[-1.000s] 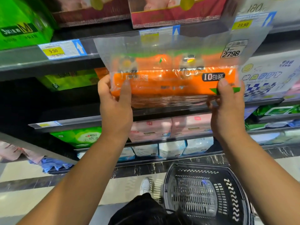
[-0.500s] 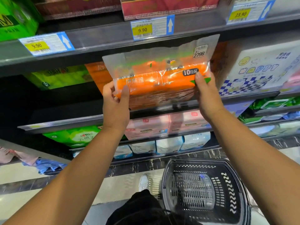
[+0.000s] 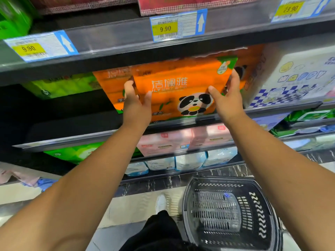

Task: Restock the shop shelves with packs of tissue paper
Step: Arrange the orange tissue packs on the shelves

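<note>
An orange tissue pack [image 3: 177, 87] with a panda picture stands upright on the middle shelf [image 3: 72, 138], its printed face towards me. My left hand [image 3: 136, 104] grips its left edge and my right hand [image 3: 227, 98] grips its right edge near the top corner. Another orange pack [image 3: 110, 84] stands just behind it on the left, and more orange packaging [image 3: 252, 69] shows behind it on the right.
A green pack [image 3: 61, 86] lies left of the orange ones; a white pack with blue checks [image 3: 293, 82] stands to the right. Pink, white and green packs fill lower shelves. A black shopping basket [image 3: 230, 212] sits on the floor at lower right, beside my shoe [image 3: 161, 203].
The orange pack has been turned from flat, end towards me, to upright with its panda face forward, and pushed further into the shelf. Both hands slid to its side edges.
</note>
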A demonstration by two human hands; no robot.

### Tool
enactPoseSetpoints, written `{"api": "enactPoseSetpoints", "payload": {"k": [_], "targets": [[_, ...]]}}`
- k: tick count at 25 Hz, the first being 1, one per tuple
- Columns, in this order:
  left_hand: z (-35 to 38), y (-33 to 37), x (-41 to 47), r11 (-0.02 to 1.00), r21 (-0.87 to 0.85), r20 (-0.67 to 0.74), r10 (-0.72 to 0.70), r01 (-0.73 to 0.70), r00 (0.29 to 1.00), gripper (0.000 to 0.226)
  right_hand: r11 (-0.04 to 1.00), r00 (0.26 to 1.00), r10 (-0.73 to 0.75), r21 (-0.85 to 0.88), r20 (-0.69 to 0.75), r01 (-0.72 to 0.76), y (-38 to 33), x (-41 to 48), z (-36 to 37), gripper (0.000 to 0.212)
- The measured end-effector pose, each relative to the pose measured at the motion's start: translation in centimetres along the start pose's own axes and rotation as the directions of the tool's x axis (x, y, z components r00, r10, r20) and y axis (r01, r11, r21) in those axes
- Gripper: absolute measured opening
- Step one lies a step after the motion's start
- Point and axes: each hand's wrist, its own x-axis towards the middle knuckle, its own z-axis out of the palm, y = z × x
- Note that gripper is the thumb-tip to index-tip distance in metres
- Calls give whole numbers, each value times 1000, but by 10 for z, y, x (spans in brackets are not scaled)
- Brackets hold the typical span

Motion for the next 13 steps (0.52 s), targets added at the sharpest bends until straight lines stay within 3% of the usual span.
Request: {"api": "enactPoseSetpoints", "payload": {"k": [4, 7, 11, 13], "targets": [[9, -8, 11, 998, 67, -90, 26, -20, 996, 37, 990, 1000, -8, -141, 6, 9, 8, 14, 4, 69], [14, -13, 11, 1000, -17, -103, 15, -17, 995, 33, 982, 999, -31, -186, -19, 27, 12, 14, 6, 69], [4, -15, 13, 997, -76, 11, -8, 8, 1000, 56, 976, 999, -17, -219, -42, 8, 11, 12, 8, 71], [-5, -18, 10, 1000, -17, 49, 10, -10, 999, 64, 969, 999, -15, -245, -49, 3, 9, 8, 8, 75]]}}
